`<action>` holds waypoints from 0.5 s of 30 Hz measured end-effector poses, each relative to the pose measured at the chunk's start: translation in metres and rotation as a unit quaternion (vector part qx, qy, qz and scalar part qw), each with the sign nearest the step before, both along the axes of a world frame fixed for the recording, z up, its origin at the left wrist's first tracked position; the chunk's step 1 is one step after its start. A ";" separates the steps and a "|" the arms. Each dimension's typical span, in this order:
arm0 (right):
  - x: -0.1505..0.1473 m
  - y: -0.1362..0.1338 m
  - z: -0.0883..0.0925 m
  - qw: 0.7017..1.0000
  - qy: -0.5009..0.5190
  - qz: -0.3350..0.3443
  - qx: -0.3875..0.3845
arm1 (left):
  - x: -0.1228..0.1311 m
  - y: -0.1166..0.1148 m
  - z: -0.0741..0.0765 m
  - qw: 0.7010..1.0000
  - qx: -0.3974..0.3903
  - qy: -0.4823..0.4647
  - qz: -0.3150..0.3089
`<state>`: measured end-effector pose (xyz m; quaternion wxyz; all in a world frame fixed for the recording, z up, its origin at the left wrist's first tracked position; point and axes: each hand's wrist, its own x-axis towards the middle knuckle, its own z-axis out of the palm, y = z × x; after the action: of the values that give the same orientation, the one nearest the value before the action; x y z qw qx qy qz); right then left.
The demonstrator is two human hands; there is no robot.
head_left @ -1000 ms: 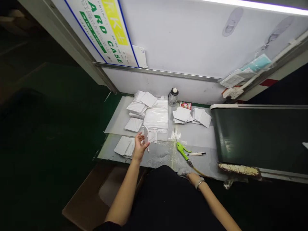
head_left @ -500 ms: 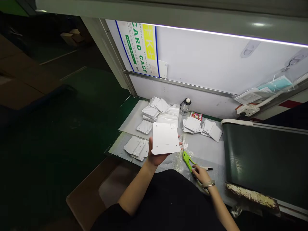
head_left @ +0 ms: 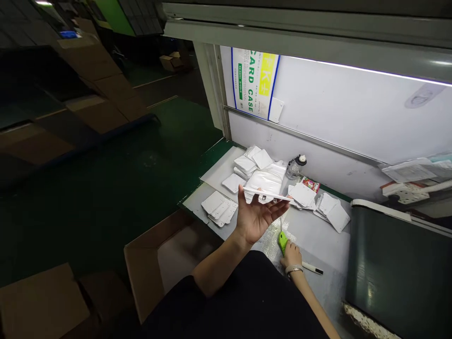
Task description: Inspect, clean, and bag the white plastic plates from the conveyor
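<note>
My left hand [head_left: 251,223] holds a white plastic plate [head_left: 271,194] up over the table, gripping it by its edges from below. The plate is turned almost edge-on, and small tabs show along its underside. Lower right, my right hand [head_left: 292,256] is closed round a green air blow gun [head_left: 282,239], its thin metal nozzle pointing toward the back of the table. A white pen-like tool [head_left: 312,268] with a dark tip lies beside that hand. Similar white plates lie in stacks at left [head_left: 219,207], and more plates [head_left: 302,195] lie at right.
White plastic bags [head_left: 266,179] lie behind the held plate. A clear bottle [head_left: 295,167] with a black top stands against the wall. A dark green conveyor belt [head_left: 399,263] borders the table on the right. An open cardboard box [head_left: 141,263] sits at lower left.
The plate has tilted from facing me to nearly edge-on. My right hand has moved forward and closed round the blow gun. The view has swung left.
</note>
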<state>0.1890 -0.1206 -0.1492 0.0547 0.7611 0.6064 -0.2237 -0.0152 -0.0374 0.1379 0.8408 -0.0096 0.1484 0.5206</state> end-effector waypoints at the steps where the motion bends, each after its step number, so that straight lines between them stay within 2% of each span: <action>1: 0.001 0.002 0.003 1.000 0.010 -0.002 0.006 | -0.001 -0.002 0.000 1.000 0.001 -0.001 0.001; 4: 0.009 0.006 0.016 0.998 0.064 0.007 0.022 | -0.007 -0.005 -0.006 1.000 0.014 -0.010 0.025; 6: 0.017 0.005 0.032 0.992 0.120 0.031 0.023 | -0.018 -0.007 -0.023 0.997 0.014 0.000 0.071; 7: 0.023 0.002 0.042 0.988 0.149 0.047 0.018 | -0.026 -0.009 -0.036 0.994 0.005 0.015 0.104; 9: 0.034 -0.005 0.066 0.975 0.205 0.085 -0.010 | -0.045 -0.018 -0.073 0.982 -0.040 0.067 0.173; 11: 0.044 -0.011 0.094 0.957 0.258 0.117 -0.066 | -0.067 -0.037 -0.121 0.955 -0.121 0.143 0.231; 13: 0.044 -0.010 0.120 0.930 0.308 0.139 -0.143 | -0.086 -0.067 -0.171 0.895 -0.263 0.259 0.251; 15: 0.029 0.000 0.138 0.908 0.293 0.208 -0.217 | -0.100 -0.104 -0.216 0.852 -0.346 0.286 0.270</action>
<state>0.2177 -0.1204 -0.0107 0.0831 0.4875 0.6760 -0.5464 -0.1156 -0.1415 -0.0777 0.5301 -0.1907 0.5443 0.6216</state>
